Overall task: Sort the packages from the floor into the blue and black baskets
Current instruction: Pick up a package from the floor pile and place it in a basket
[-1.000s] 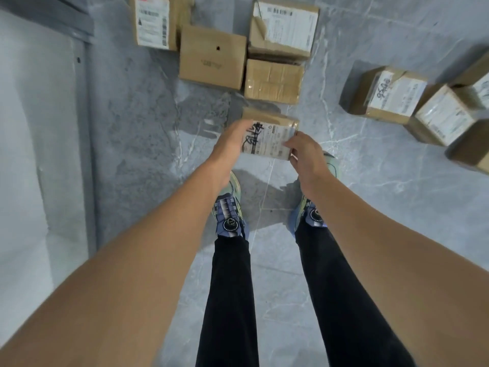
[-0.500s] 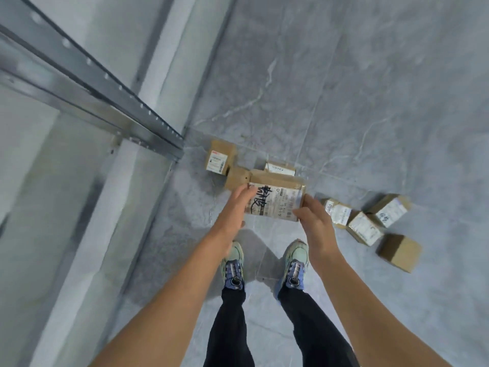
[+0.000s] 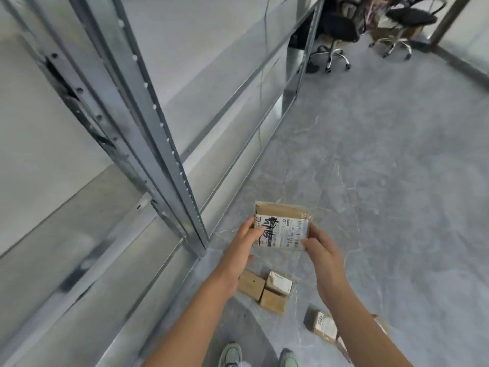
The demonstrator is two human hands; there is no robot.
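I hold a flat brown cardboard package [image 3: 283,223] with a white shipping label and black marker writing in front of me, well above the floor. My left hand [image 3: 244,242] grips its left edge, thumb over the label. My right hand [image 3: 321,250] pinches its lower right corner. Below them, three small brown boxes [image 3: 264,290] sit bunched on the grey floor. More labelled boxes [image 3: 324,327] lie to their right, partly hidden by my right forearm. No blue or black basket is in view.
A metal shelving frame [image 3: 169,154] with perforated uprights runs along the left and into the distance. Two black office chairs [image 3: 341,33] stand at the far top right. Grey marbled floor [image 3: 397,181] stretches to the right. My shoes [image 3: 230,354] show at the bottom.
The view has swung up from straight down to looking forward; the package has risen with both hands, and the boxes on the floor now lie below and behind it.
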